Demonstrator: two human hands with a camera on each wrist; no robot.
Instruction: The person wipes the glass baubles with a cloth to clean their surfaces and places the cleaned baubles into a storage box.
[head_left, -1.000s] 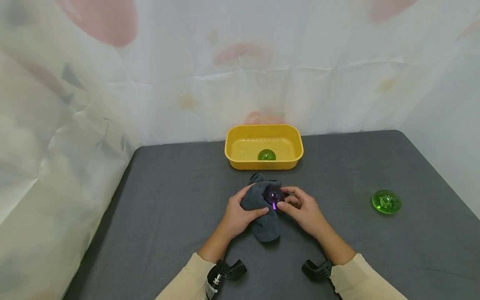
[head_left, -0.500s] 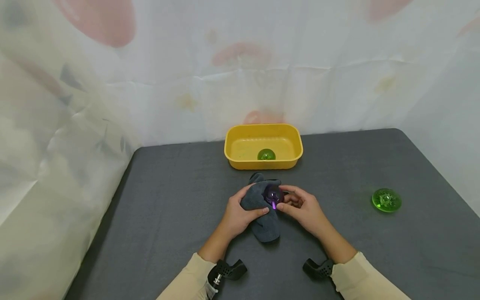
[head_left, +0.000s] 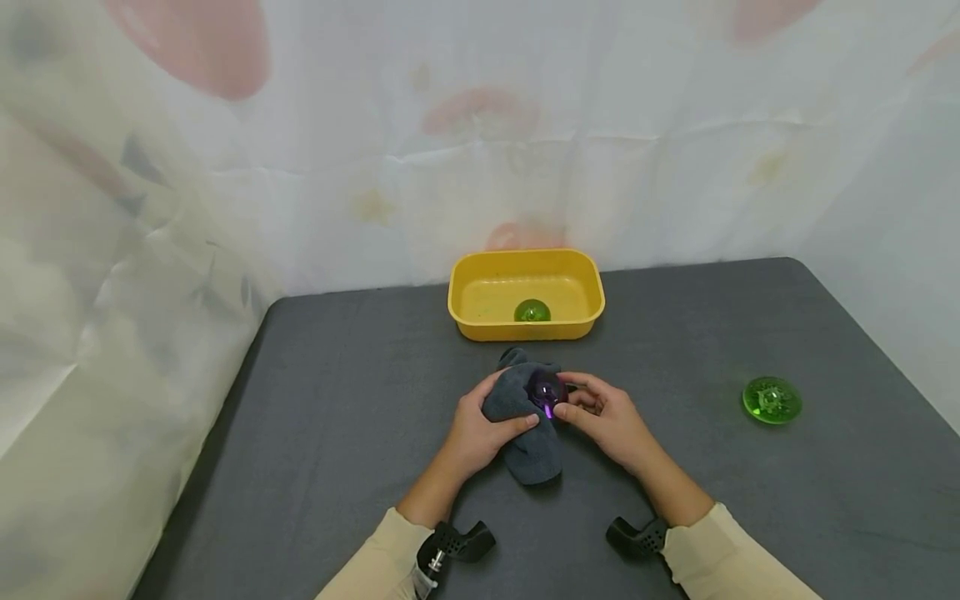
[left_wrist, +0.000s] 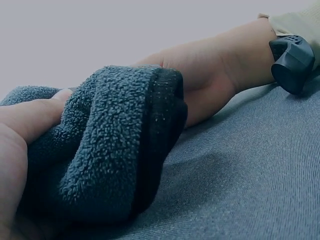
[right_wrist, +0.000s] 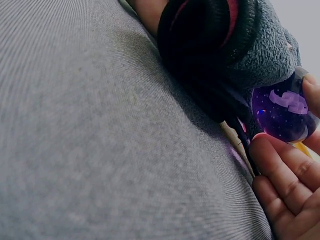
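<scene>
Nearest me, at six o'clock, two cream sleeves come in over the dark grey cloth-covered table (head_left: pixel 337 433), each wrist carrying a black camera mount.

Just beyond, I see my left hand (head_left: pixel 474 427) curled round a thick dark grey fleece cloth (head_left: pixel 525 417), thumb laid across its front. It bunches the cloth into a pad so the fabric wraps against the ball rather than hanging loose; the lower fold droops onto the table toward six o'clock.

My right hand (head_left: pixel 606 417) pinches a small translucent purple ball (head_left: pixel 547 390) between thumb and fingertips (right_wrist: pixel 280 165). The ball sits at the centre of the table, off the surface, pressed into the cloth's right side. From the right wrist view only a bare face shows outside the fleece, so I judge the fingertip hold is chosen to leave most of the surface free for the cloth.

Out at three o'clock, well apart from both hands, lies a flat translucent green ridged disc (head_left: pixel 772 400).

Farthest, at twelve o'clock against the pale flowered curtain (head_left: pixel 480 150), stands a yellow rectangular plastic tub (head_left: pixel 525 333) holding a translucent green ball (head_left: pixel 532 311).
</scene>
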